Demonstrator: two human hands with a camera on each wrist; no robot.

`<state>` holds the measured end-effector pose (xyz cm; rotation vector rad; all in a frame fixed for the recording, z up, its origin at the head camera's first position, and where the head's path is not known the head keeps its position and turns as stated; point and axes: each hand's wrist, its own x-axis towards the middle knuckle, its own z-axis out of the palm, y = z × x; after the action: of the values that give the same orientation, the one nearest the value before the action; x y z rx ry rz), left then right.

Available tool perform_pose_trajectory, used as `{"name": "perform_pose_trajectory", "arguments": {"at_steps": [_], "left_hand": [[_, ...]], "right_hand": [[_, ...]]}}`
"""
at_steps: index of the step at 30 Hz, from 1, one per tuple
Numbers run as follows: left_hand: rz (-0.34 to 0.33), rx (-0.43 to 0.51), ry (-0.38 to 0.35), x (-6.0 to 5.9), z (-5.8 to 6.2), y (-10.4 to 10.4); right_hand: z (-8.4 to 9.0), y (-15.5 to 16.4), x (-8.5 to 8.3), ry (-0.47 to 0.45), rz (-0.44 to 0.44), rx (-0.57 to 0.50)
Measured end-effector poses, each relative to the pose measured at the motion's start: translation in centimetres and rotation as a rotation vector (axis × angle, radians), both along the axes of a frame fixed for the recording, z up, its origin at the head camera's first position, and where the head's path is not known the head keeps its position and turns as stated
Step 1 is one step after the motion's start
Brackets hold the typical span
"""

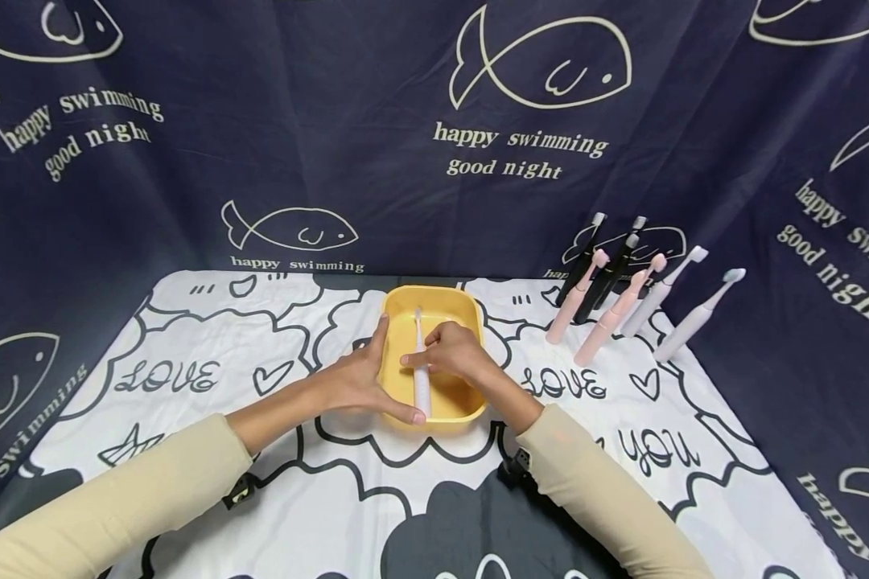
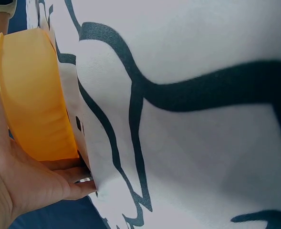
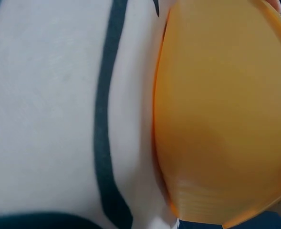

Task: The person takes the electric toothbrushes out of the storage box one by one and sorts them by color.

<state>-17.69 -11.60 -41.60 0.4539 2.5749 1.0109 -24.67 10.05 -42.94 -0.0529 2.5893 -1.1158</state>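
Observation:
A yellow tray (image 1: 471,310) with raised sides stands on the cloth in front of me. Inside it, lengthwise, is a white electric toothbrush (image 1: 422,390), its brush head toward the far side. My right hand (image 1: 455,351) reaches in over the right side and pinches the toothbrush around its middle, the thumb crossing over it. With fingers and thumb spread wide, my left hand (image 1: 365,382) holds the tray's left side, thumb at the near rim. The left wrist view shows that hand around the tray's outer wall (image 2: 33,95); the right wrist view shows mostly the wall (image 3: 221,109).
Several electric toothbrushes stand upright at the back right: black (image 1: 608,283), pink (image 1: 608,330) and white (image 1: 684,334). A white cloth with black drawings (image 1: 210,346) covers the table. Dark blue fabric (image 1: 376,121) with fish prints hangs behind and at the sides.

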Motion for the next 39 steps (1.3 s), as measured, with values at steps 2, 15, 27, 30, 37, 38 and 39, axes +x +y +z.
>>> {"name": "perform_pose_trajectory", "arguments": {"at_steps": [2, 15, 27, 30, 37, 38, 39], "left_hand": [[-0.002, 0.007, 0.000, 0.0, 0.0, -0.1], [-0.011, 0.034, -0.006, 0.0, 0.0, -0.1], [0.003, 0.022, -0.022, 0.1, 0.0, -0.1], [0.001, 0.027, -0.026, 0.1, 0.0, -0.1], [0.007, 0.039, -0.027, 0.0, 0.0, -0.1], [0.008, 0.039, -0.026, 0.0, -0.1, -0.1], [0.009, 0.040, -0.024, 0.0, -0.1, -0.1]], "right_hand": [[-1.7, 0.3, -1.5, -0.004, 0.019, 0.028], [-2.1, 0.5, -1.5, 0.057, 0.039, 0.017], [2.4, -0.1, 2.0, 0.024, 0.001, -0.127], [2.9, 0.1, 2.2, 0.016, -0.002, -0.162], [4.2, 1.1, 2.4, -0.002, -0.004, -0.267], [4.3, 1.4, 2.4, 0.000, -0.008, -0.279], [4.4, 1.6, 2.4, 0.003, -0.012, -0.293]]}}
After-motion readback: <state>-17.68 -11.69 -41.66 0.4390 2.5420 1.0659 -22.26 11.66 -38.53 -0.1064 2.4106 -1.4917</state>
